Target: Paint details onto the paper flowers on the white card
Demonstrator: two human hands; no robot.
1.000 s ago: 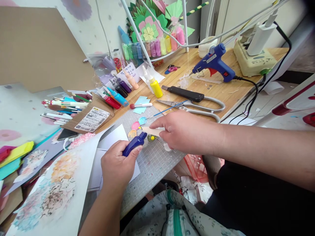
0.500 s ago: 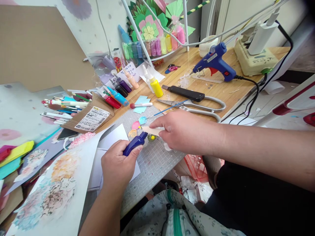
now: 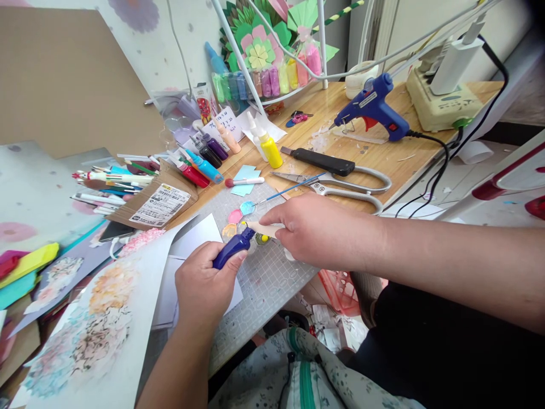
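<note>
Well, the left hand (image 3: 203,284) has its grip wrapped round a dark blue bottle (image 3: 231,251), which leans with its neck up toward the right hand (image 3: 319,230). The right hand's grip is pinched on a flat, pale stick (image 3: 267,228), and the stick's far end is right by the neck; I cannot tell if they touch. Both things are above the grey mat (image 3: 272,289) on the table (image 3: 293,136). I think it is best to hold the bottle firmly but not squash it, since a big squeeze might push out too much. Small, slow moves of the stick should work well, because the neck looks thin. The blue blob (image 3: 247,208), pink blob (image 3: 234,216) and orange blob (image 3: 229,230) are close by, so a dip of the bottle could smear them. The thin brush (image 3: 289,187) is near the right knuckles, and a bump could roll it. White paper (image 3: 198,241) lies under the left hand, so any drip is better over the mat.
</note>
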